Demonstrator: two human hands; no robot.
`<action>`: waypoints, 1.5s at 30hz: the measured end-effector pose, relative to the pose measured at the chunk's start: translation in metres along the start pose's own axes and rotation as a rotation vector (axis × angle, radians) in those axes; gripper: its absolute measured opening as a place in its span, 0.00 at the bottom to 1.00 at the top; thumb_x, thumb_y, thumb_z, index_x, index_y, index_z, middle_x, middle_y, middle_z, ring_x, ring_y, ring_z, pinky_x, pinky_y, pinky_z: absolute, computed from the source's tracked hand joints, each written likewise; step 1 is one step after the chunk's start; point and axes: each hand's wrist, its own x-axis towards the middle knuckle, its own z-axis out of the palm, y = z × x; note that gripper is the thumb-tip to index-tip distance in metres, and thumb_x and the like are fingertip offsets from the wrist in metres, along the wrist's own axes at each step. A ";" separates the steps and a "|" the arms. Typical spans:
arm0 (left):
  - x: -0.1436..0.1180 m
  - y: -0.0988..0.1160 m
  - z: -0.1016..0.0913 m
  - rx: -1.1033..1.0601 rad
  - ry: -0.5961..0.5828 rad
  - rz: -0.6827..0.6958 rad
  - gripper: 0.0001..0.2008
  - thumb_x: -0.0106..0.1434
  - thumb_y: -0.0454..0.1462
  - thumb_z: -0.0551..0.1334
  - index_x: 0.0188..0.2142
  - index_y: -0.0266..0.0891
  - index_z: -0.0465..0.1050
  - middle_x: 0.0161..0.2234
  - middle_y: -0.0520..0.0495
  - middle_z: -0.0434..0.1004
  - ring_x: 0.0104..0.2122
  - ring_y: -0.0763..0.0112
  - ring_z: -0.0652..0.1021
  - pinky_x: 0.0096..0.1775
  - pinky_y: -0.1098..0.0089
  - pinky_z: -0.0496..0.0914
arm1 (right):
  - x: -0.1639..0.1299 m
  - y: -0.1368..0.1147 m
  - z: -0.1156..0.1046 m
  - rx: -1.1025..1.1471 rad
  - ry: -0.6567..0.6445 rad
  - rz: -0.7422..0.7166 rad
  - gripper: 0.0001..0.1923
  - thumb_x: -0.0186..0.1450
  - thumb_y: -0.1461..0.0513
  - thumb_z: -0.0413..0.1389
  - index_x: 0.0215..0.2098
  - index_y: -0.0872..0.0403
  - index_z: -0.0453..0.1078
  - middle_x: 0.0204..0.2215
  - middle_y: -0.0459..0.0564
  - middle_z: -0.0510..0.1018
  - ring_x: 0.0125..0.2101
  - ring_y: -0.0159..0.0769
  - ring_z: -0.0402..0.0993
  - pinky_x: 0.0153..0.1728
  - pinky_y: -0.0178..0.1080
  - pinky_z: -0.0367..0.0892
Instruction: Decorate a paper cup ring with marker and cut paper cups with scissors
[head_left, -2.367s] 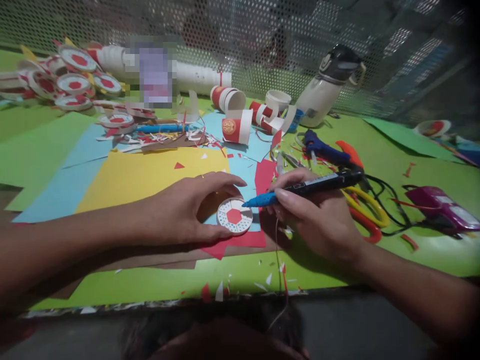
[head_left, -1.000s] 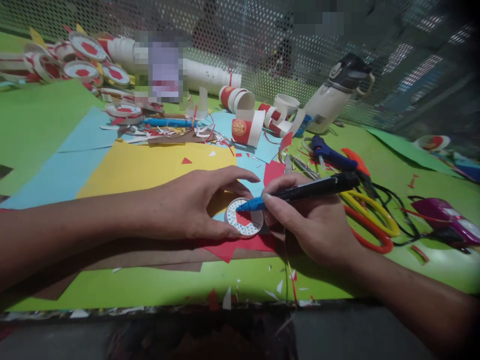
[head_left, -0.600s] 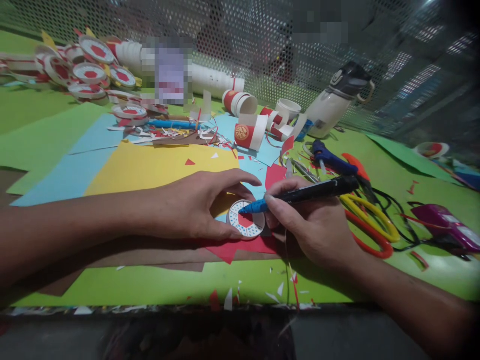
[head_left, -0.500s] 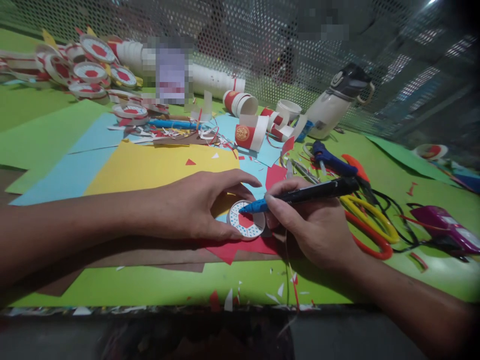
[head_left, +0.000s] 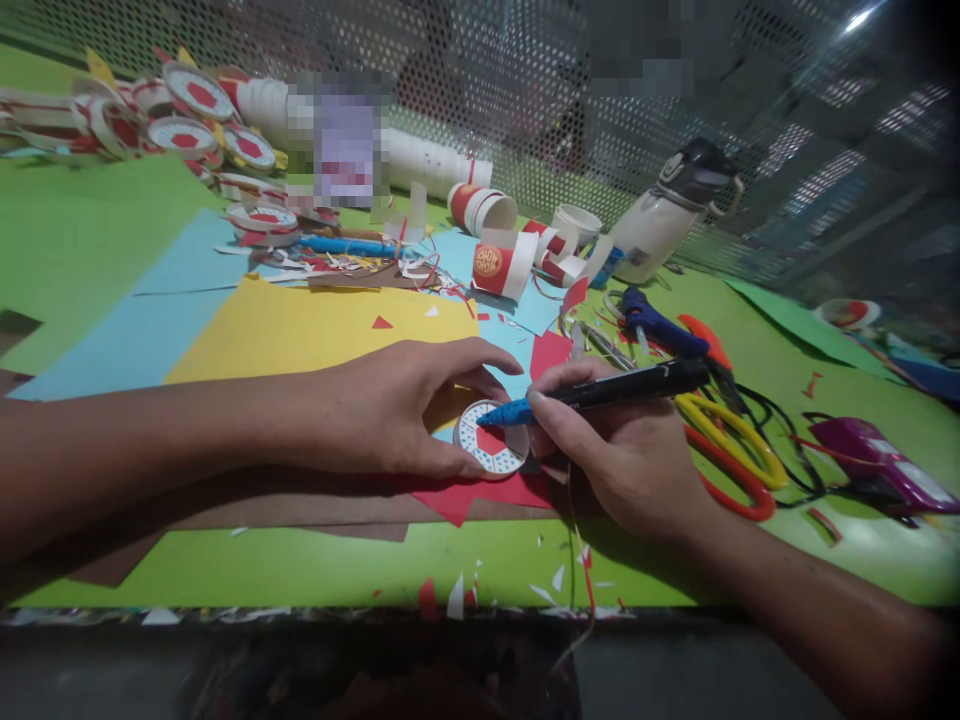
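Left hand [head_left: 390,410] lies palm-down on the worktop [head_left: 315,570], thumb and forefinger curled round the disc [head_left: 493,452], pinning it at its near and far edges. Disc is white-rimmed with a red centre and a dotted ring, lying flat on a red sheet [head_left: 480,490] near the worktop's front edge.

Right hand [head_left: 626,450] is clenched on the pen [head_left: 600,390], black barrel, blue tip. I see the tip touching the disc's upper left part, over the dotted ring. Barrel slants up and to the right, away from me.

Under my left wrist: yellow sheet [head_left: 300,330], blue sheet [head_left: 127,340] beside it. Just right of my right hand: scissors [head_left: 739,470] with red and yellow handles. Behind them a blue glue gun [head_left: 664,325], black cord trailing off. Purple tool [head_left: 877,465] well to the right.

Far side: a red-and-white cup [head_left: 499,270] standing, more cups on their sides, a white bottle [head_left: 664,220] tilted against the mesh. Far left: a pile of discs [head_left: 172,120] like mine. Paper scraps all over.
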 end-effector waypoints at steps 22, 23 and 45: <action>0.001 -0.003 0.001 -0.007 0.013 0.006 0.31 0.54 0.45 0.68 0.56 0.42 0.64 0.50 0.46 0.75 0.47 0.60 0.76 0.46 0.67 0.69 | 0.000 -0.001 0.003 0.042 0.011 0.027 0.06 0.63 0.59 0.61 0.31 0.51 0.70 0.18 0.40 0.72 0.16 0.27 0.65 0.16 0.31 0.65; 0.001 -0.003 0.002 -0.009 0.015 0.008 0.31 0.54 0.45 0.68 0.56 0.42 0.64 0.50 0.46 0.75 0.47 0.60 0.76 0.46 0.67 0.69 | 0.000 -0.001 0.002 0.026 0.013 0.014 0.06 0.63 0.59 0.61 0.32 0.51 0.70 0.18 0.40 0.72 0.16 0.27 0.65 0.16 0.31 0.65; 0.000 -0.002 0.002 -0.069 -0.016 -0.002 0.32 0.55 0.45 0.68 0.57 0.43 0.63 0.51 0.46 0.74 0.50 0.61 0.75 0.50 0.65 0.69 | 0.000 -0.008 -0.003 -0.283 0.177 -0.204 0.08 0.63 0.57 0.60 0.29 0.52 0.70 0.16 0.40 0.73 0.14 0.27 0.69 0.14 0.29 0.66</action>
